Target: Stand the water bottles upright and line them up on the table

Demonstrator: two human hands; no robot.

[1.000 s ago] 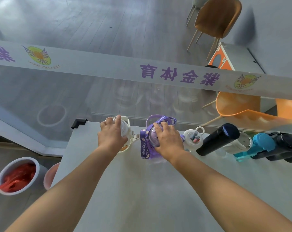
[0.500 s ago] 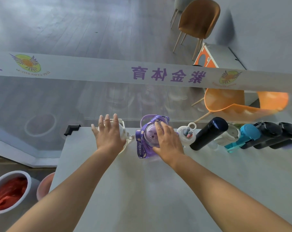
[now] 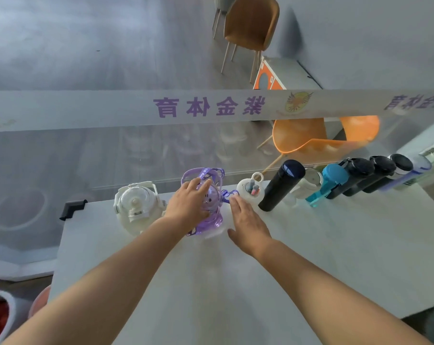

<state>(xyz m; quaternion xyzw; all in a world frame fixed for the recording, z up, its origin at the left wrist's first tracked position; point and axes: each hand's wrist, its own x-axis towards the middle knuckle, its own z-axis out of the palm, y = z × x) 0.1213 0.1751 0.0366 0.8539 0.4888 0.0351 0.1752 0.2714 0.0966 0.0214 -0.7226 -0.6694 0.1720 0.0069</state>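
Head view: the row of water bottles runs along the far edge of the white table (image 3: 236, 282), across the middle of the frame. From the left stand a white bottle (image 3: 136, 207), the purple bottle (image 3: 211, 221), a small white bottle with a loop lid (image 3: 249, 192), a black flask (image 3: 280, 185), a teal bottle (image 3: 331, 181) and more dark bottles (image 3: 365, 174) trailing to the right edge. All appear upright.

The left hand (image 3: 188, 202) cups the purple bottle, fingers draped over its domed lid. The right hand (image 3: 248, 225) is open, fingers straight, lying just right of the bottle with its fingertips near the purple strap (image 3: 226, 194) and the small white bottle.

The step looks like squaring the purple bottle into line. To do it well, slide it by the body rather than the lid so it does not tip. Tuck the loose strap clear of its neighbour, and match its gap to the bottles on either side.
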